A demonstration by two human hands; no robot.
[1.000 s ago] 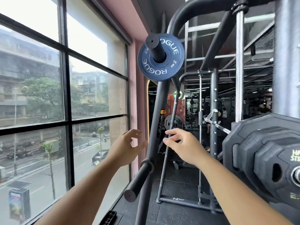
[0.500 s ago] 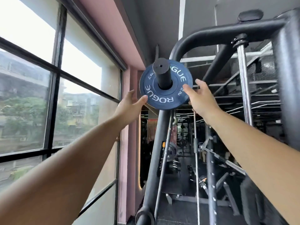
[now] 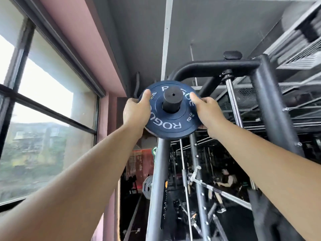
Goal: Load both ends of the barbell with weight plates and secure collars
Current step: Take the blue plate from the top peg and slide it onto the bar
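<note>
**Inspector A:** Hand positions?

**Inspector B:** Both arms reach up and forward. The left hand (image 3: 136,112) grips the left rim of the blue Rogue weight plate (image 3: 166,126), thumb on its face. The right hand (image 3: 206,113) clamps the right rim likewise.

**Inspector A:** Plate location?

**Inspector B:** High on a black storage peg (image 3: 172,101) above the dark rack upright (image 3: 157,180). The peg end pokes through its centre hole.

**Inspector A:** Room?

**Inspector B:** Large window (image 3: 43,101) at left under a pink soffit (image 3: 78,40), grey ceiling (image 3: 217,23) overhead, and a person (image 3: 226,179) beyond the rack.
</note>
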